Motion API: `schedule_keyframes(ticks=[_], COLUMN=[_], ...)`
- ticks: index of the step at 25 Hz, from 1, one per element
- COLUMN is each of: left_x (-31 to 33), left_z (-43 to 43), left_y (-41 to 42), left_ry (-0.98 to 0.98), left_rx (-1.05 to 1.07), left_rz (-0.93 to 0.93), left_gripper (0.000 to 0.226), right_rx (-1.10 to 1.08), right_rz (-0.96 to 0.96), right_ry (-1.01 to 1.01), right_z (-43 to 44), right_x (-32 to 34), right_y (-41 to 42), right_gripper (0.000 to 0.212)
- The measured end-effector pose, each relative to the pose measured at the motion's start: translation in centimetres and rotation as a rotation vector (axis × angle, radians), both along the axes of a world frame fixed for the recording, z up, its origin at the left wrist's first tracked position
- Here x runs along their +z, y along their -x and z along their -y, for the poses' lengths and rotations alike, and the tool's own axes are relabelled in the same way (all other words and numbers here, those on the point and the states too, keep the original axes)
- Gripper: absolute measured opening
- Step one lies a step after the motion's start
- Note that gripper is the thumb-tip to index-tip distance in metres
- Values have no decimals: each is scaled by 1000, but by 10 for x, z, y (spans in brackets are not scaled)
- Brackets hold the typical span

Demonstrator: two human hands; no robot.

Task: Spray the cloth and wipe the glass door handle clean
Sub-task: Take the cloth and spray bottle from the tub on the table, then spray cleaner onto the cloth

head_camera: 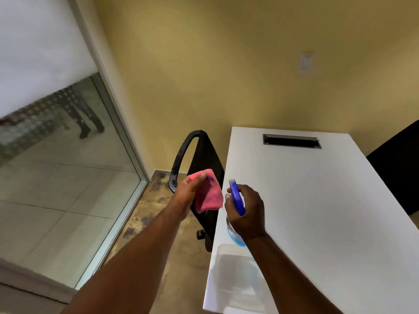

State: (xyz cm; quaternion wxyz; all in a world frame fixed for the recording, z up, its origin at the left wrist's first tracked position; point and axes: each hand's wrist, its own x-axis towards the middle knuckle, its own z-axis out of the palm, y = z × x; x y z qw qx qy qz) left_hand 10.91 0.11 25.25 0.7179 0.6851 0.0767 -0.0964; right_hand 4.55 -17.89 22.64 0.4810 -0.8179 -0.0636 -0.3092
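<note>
My left hand [189, 192] holds a pink cloth [209, 196] up in front of me, the cloth hanging open toward the right. My right hand [248, 210] grips a spray bottle [237, 198] with a blue trigger head and a clear body, its nozzle pointing left at the cloth, a short gap away. Both hands hover over the left edge of a white table [317, 200]. The glass door's handle is not in view; a glass panel [56, 177] with a pale frame fills the left side.
A black office chair [204, 155] stands between the glass panel and the table, just behind the cloth. A second dark chair [396, 168] is at the table's right. The table has a cable slot [291, 140] near the yellow wall [226, 64]. Mottled brown floor lies below.
</note>
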Motion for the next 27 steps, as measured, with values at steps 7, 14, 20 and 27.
schedule_keyframes(ticks=[7,14,20,27], left_x=[121,228,264,267], left_z=[-48,-73,-73,-76], left_y=[-34,-37,-33,-33], left_ry=[-57,-148,-66,-10], left_rx=[136,48,79,159], left_rz=[178,423,484,361], left_gripper=[47,70,68,64], right_rx=[187,229,211,207], right_rz=[172,249,215,206], right_ry=[-26,43,127,163], right_z=[-65,-103,-112,-112], right_x=[110,215,250,262], right_y=[-42,-61,-63,-51], right_gripper=[24,21,27,25])
